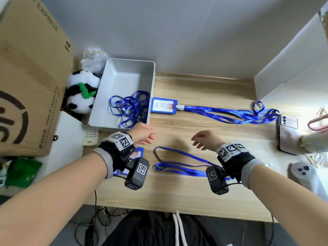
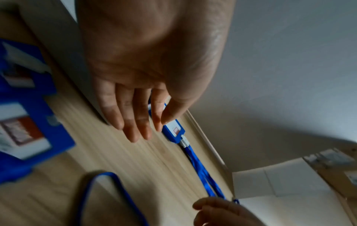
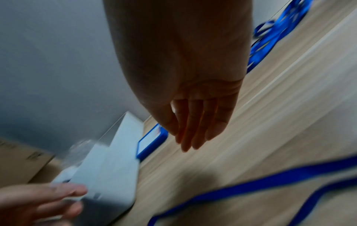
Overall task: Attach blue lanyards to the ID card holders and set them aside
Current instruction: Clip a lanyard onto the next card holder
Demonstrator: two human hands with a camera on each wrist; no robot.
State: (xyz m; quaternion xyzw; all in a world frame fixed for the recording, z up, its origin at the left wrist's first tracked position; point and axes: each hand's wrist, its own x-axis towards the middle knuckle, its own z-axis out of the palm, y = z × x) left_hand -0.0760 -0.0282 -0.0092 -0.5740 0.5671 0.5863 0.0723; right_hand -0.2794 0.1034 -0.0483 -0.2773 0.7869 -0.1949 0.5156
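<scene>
- Wooden desk (image 1: 195,197) against a grey wall; grey tray (image 1: 124,75) at 10 o'clock holds tangled spare lanyards (image 1: 129,107).
- Finished card holder (image 1: 164,105), lanyard clipped on, lies at 12 o'clock beside the tray.
- Loose lanyard (image 1: 177,167) lies at centre; unattached holders (image 2: 29,134) at 8 o'clock, under the left wrist.
- Left hand (image 1: 142,133) and right hand (image 1: 204,139): both released, fingers relaxed, empty.
- Step, judged: between units. Next: take a holder and the loose lanyard's clip.

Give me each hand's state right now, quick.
Left hand: open, fingers straight, holding nothing.
Right hand: open, fingers relaxed, holding nothing.
</scene>
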